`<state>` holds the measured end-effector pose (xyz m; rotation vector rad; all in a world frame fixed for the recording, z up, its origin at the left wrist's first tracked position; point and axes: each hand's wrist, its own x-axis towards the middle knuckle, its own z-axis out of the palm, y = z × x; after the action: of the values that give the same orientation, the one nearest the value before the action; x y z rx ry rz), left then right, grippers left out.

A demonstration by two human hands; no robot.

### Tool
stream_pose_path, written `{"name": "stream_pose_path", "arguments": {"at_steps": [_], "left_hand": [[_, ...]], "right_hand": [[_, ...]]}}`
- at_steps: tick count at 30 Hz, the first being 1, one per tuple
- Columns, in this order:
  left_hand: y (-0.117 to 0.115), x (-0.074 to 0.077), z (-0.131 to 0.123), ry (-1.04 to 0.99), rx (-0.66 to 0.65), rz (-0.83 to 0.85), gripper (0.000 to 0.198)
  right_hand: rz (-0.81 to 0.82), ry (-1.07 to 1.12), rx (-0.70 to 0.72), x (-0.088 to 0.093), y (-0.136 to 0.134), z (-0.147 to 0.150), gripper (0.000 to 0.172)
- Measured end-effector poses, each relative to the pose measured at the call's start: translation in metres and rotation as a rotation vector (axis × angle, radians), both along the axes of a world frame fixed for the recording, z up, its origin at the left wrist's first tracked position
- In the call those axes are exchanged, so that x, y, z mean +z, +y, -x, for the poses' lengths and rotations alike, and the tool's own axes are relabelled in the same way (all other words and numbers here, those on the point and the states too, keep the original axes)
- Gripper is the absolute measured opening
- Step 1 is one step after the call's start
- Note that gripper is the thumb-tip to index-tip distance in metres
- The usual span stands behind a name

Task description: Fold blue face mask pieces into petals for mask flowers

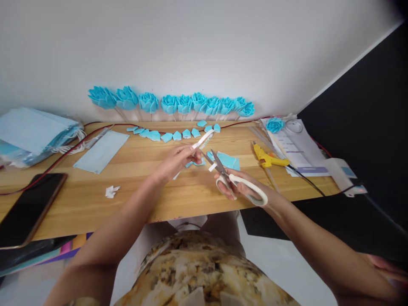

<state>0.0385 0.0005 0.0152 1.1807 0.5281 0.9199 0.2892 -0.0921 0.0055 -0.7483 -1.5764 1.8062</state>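
Note:
My left hand [181, 159] pinches a narrow white strip [203, 139] that slants up to the right from its fingertips. In my right hand [237, 185] are scissors [225, 172] with white handles, their blades parted and pointing up-left toward the strip. A small white piece [212, 167] shows against the blades; whether it is loose I cannot tell. Beneath the hands, a blue sheet piece [228, 161] lies on the wooden table [178, 199]. Further back, several cut blue pieces [177, 136] lie in a row.
Several blue flowers [185, 104] on stems lean along the wall. At left are a stack of light blue masks [35, 127], one flat mask [102, 151], a phone [32, 208] and white scraps [111, 191]. A yellow glue gun [267, 158], papers [296, 144] and another flower [274, 125] are at right.

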Motion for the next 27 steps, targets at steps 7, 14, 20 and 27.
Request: {"name": "stream_pose_path", "arguments": {"at_steps": [7, 14, 20, 27], "left_hand": [[0.001, -0.003, 0.001, 0.029, -0.065, -0.02, 0.049], [0.002, -0.006, 0.0, 0.021, -0.052, -0.034, 0.044], [0.0, -0.007, 0.001, 0.08, -0.095, -0.047, 0.042], [0.001, -0.007, 0.001, 0.083, -0.114, -0.044, 0.046]], "right_hand": [[0.042, 0.035, -0.011, 0.023, -0.001, 0.01, 0.052], [0.063, 0.032, 0.008, 0.028, 0.001, 0.011, 0.058], [0.086, 0.033, -0.052, 0.035, 0.004, 0.021, 0.056], [0.113, 0.011, -0.108, 0.04, 0.005, 0.028, 0.061]]}}
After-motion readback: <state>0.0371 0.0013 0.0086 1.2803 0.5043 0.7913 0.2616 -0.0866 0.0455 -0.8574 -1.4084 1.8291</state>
